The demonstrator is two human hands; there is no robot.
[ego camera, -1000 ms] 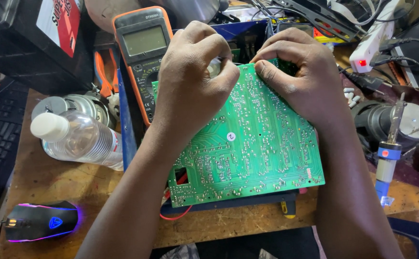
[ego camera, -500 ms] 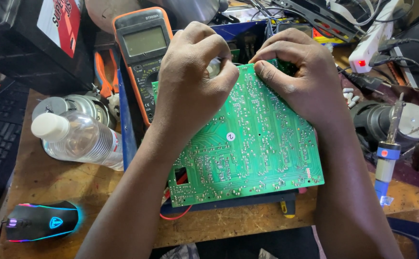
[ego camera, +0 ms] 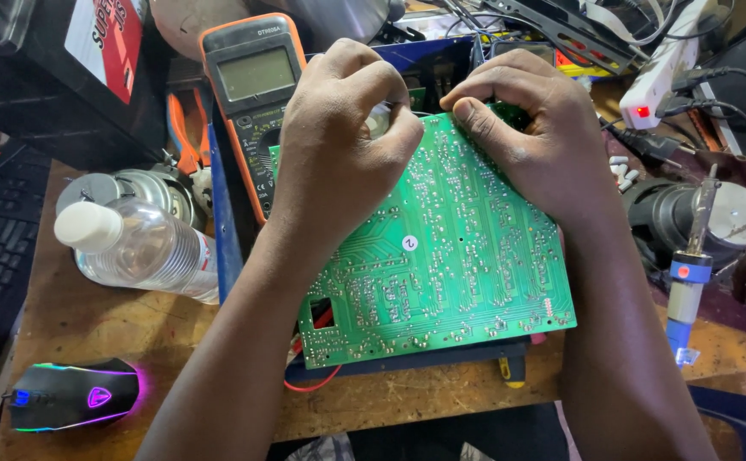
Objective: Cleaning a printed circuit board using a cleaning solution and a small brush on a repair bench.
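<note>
both hands (ego camera: 347,145) (ego camera: 526,137) grip circuit board's (ego camera: 441,273) crowded far edge.

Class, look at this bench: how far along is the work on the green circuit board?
Done: the green circuit board lies solder side up over a dark blue chassis. In hand: the left hand and right hand both grip its far edge. Left: the multimeter and the soldering iron lie untouched beside it; no repair shows yet.
</note>
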